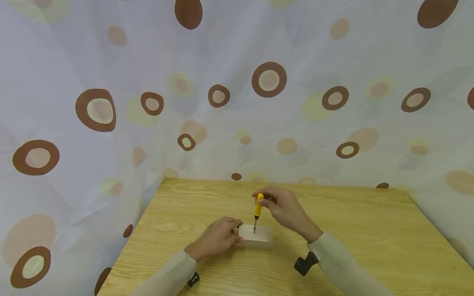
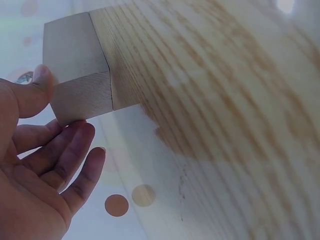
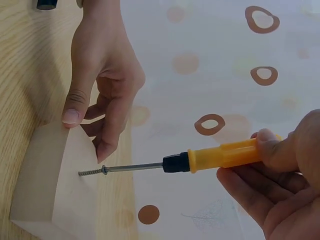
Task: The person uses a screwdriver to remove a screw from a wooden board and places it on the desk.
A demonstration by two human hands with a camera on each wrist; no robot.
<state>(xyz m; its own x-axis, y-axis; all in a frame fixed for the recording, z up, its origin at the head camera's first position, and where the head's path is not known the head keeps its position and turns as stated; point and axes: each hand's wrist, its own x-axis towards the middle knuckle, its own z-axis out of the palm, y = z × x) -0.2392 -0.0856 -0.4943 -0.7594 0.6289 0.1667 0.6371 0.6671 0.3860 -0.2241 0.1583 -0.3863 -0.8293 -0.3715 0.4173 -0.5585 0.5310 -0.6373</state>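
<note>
A pale wooden block (image 1: 263,233) lies on the table, gripped at its left end by my left hand (image 1: 219,237). In the left wrist view, the thumb presses one side of the block (image 2: 75,47) and the fingers lie along another. My right hand (image 1: 285,206) pinches the yellow handle of a screwdriver (image 1: 258,205) between thumb and fingers. Its shaft points down at the block's top. The right wrist view shows the screwdriver (image 3: 215,158) tip at the head of a screw (image 3: 91,172), which stands in the block with much of its thread exposed.
The wood-grain table (image 1: 185,201) extends around the block. Behind and to the sides hangs a white curtain (image 1: 229,53) with brown and beige circles. A black wrist device (image 1: 305,264) sits at the right sleeve, another (image 1: 193,280) at the left.
</note>
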